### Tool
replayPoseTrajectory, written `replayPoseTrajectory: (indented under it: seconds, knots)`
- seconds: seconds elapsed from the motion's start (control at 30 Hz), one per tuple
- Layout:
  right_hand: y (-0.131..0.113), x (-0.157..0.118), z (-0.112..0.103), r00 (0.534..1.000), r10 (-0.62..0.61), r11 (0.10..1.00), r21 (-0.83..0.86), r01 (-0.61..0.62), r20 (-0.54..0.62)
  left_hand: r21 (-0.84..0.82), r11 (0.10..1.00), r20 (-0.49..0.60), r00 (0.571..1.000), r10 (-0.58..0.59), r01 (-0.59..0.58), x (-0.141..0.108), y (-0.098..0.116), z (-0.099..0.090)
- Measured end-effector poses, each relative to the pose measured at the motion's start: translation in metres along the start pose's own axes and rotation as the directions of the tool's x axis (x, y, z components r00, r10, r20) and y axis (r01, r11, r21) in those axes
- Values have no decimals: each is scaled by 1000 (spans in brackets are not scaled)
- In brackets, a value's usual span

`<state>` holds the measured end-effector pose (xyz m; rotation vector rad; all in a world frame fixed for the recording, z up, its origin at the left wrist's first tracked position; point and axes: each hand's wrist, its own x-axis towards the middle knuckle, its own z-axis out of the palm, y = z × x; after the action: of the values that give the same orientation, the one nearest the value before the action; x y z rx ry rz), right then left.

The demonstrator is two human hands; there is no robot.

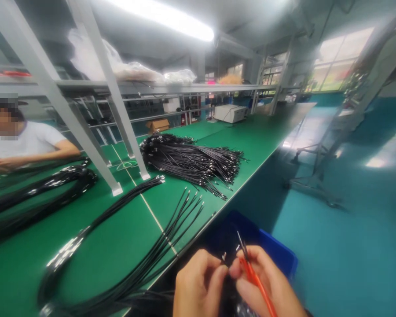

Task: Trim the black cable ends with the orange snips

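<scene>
Over a blue bin, my left hand (199, 281) is closed in a pinch beside a small silver cable end (224, 256); the black cable itself is mostly hidden by the fingers. My right hand (267, 279) is wrapped round an orange-handled tool (258, 281) with a narrow, dark pointed tip directed up and away. Its thumb and finger almost meet the left fingertips, and a small bright piece shows near them. On the green table (102, 251), a loop of black cables (145, 268) curves round to my left, its loose silver-tipped ends fanned out nearby.
A thick pile of black cables (191, 158) lies farther along the table. Grey shelf posts (110, 169) stand on the tabletop. Across the table, a person (29, 141) handles another cable coil (39, 189). The blue bin (279, 251) sits below the table edge; a wheeled rack (317, 176) stands right.
</scene>
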<state>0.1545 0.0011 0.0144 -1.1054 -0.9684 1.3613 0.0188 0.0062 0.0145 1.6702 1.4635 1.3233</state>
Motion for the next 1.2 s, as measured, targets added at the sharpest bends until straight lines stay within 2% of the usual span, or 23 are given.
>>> replayPoseTrajectory:
  seconds: [0.17,0.3,0.37,0.43,0.5,0.57,0.63,0.73,0.83,0.9,1.0,1.13,1.2]
  knots:
    - [-13,6,11,997,56,987,154,-48,-46,227,962,-19,987,159,-151,-6,-1,6]
    - [-12,9,17,989,94,982,175,-73,-116,514,800,-5,932,364,-310,-9,-2,9]
    - [-9,9,18,986,98,986,145,-77,-138,568,750,13,915,403,-338,-10,-1,9]
    - [-7,8,18,986,93,988,132,-75,-141,513,805,3,938,346,-298,-9,1,8]
    - [-5,7,17,990,67,989,142,-50,-124,369,908,-6,976,217,-199,-7,2,6]
    - [-4,6,15,995,26,987,160,-10,-97,214,972,20,996,92,-94,-4,3,3]
    - [-5,6,14,997,4,982,191,10,-76,104,994,75,997,24,-31,0,3,-1]
    - [-9,6,13,996,55,965,259,-37,-64,2,999,150,988,-48,49,4,5,-8]
    - [-15,8,14,993,34,965,261,-2,-116,-78,985,201,970,-135,153,7,8,-12]
    - [-17,9,16,989,-44,982,175,68,-141,-109,977,239,959,-155,185,8,9,-12]
    - [-13,7,21,978,-171,985,-52,166,-120,-105,978,262,954,-149,181,7,10,-12]
    - [-3,-6,19,898,-398,859,-419,294,-186,-70,980,240,957,-164,186,8,9,-12]
    - [-5,-10,11,898,-417,822,-479,308,-138,-93,977,242,956,-167,194,9,8,-14]
